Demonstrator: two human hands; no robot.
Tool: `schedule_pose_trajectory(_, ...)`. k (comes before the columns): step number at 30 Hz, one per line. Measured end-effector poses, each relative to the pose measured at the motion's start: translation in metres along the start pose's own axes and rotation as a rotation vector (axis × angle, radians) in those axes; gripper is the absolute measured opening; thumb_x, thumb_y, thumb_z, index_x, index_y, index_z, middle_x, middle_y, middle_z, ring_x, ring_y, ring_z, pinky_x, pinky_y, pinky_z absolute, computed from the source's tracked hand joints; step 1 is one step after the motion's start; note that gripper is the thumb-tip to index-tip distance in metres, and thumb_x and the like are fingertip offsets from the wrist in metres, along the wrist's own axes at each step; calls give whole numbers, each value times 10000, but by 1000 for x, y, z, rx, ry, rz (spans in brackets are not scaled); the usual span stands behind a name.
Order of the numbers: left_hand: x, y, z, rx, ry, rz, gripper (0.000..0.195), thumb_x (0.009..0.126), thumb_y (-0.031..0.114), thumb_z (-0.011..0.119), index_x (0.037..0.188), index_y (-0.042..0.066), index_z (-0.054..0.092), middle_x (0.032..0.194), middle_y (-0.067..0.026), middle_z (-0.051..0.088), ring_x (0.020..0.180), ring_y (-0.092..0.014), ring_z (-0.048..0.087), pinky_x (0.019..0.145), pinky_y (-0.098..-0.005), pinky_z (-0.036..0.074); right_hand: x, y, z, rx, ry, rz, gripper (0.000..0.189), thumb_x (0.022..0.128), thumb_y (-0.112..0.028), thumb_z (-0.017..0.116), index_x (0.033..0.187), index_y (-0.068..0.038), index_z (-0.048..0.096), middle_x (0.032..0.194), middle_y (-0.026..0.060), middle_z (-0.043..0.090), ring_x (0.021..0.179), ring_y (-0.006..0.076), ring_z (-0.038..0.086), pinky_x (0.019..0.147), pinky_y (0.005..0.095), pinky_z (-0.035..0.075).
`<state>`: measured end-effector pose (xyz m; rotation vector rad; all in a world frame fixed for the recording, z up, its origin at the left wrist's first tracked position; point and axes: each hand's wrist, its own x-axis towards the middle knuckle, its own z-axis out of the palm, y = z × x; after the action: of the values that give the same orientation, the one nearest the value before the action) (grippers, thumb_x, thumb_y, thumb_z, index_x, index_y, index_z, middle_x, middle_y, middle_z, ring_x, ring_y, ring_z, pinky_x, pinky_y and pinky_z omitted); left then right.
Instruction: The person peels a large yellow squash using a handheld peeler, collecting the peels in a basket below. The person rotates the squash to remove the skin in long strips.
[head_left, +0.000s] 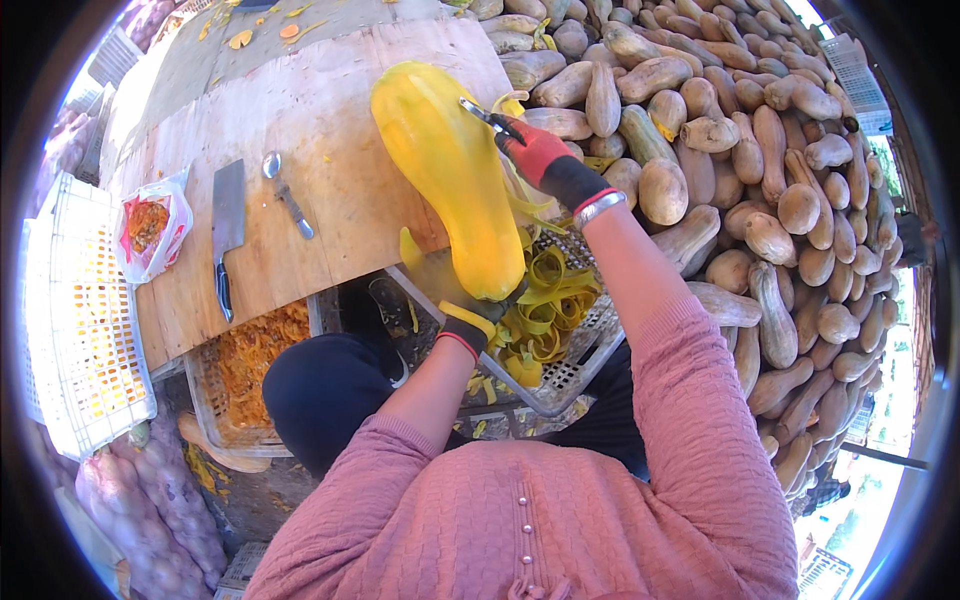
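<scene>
A large peeled yellow squash (442, 165) slants across the table edge, its wide end on the wooden board and its narrow end towards me. My left hand (474, 319), in a dark glove, grips the narrow end from below; most of its fingers are hidden. In a red and black glove, my right hand (536, 154) holds a metal peeler (480, 112) against the squash's upper right side. Curled strips of peel (551, 300) lie in a plastic crate (574, 386) beneath the squash. One strip of peel hangs near my right wrist.
On the wooden table (330, 150) lie a cleaver (228, 210), a metal spoon (285, 191) and a plastic bag (154, 232) with orange pulp. Unpeeled squashes (750, 187) are heaped at the right. A crate of orange pulp (255, 367) and a white crate (90, 315) stand at the left.
</scene>
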<state>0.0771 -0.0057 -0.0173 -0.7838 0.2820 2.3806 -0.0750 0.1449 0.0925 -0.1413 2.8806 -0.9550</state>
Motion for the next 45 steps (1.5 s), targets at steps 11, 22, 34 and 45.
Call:
schedule_pose_trajectory(11,8,-8,-24,20,-104,28,646,927,660,434,1386,217,533,1335,-71,610,1210,-351,579,980,-620,458,-205,-25,49,-124,-16,272,529,984,-292,549,1479,-147,431,1020,269,586,931,461,632,820,532,513)
schedule_pose_trajectory(22,-9,5,-17,115,-119,59,688,892,749,424,1368,268,549,1337,-52,618,1202,-328,586,980,-601,465,-158,27,58,281,417,101,560,955,-226,561,1458,-38,400,1253,304,583,1109,468,594,944,487,482)
schedule_pose_trajectory(34,-29,26,11,458,34,579,575,972,404,628,1391,30,502,1244,-117,652,1065,-259,662,878,-375,554,-106,32,127,365,375,130,642,990,-241,508,1543,-23,264,1425,293,487,1234,445,543,1023,453,451)
schedule_pose_trajectory(45,-25,2,-2,1,-70,160,688,892,655,559,1459,274,481,1474,-46,521,1312,-299,510,1038,-573,425,-116,50,108,461,226,175,631,999,-259,509,1518,29,292,1422,316,482,1301,436,494,1074,456,405)
